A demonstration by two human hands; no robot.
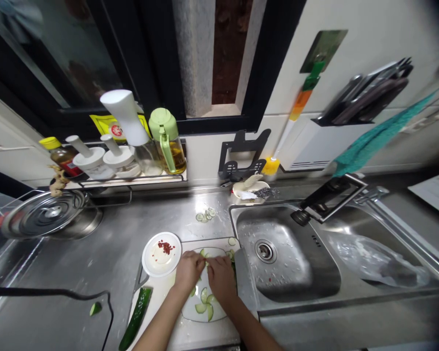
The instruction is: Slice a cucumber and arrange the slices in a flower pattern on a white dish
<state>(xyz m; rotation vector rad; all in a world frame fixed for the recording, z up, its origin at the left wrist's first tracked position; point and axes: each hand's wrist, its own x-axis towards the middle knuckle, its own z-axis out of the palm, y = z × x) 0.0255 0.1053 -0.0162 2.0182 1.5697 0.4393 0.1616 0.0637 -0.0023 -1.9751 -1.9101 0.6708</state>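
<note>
The left grip (pixel 190 269) and the right grip (pixel 220 273) are ungloved; behind each, a bare forearm (pixel 163 317) thickens away from the wrist (pixel 182 288).

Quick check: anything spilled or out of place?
Yes. Several cucumber slices lie loose on the counter behind the board, though others are on the plate atop it. A cut end also sits on the counter, left of the board, and a red speck is in the sink.

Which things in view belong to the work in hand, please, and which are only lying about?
Probably in the work:
cucumber slices
plate under them
chopping board
dark green cucumber

Probably only lying about:
plastic bag
pot
oil bottle
knives in their holder
</note>
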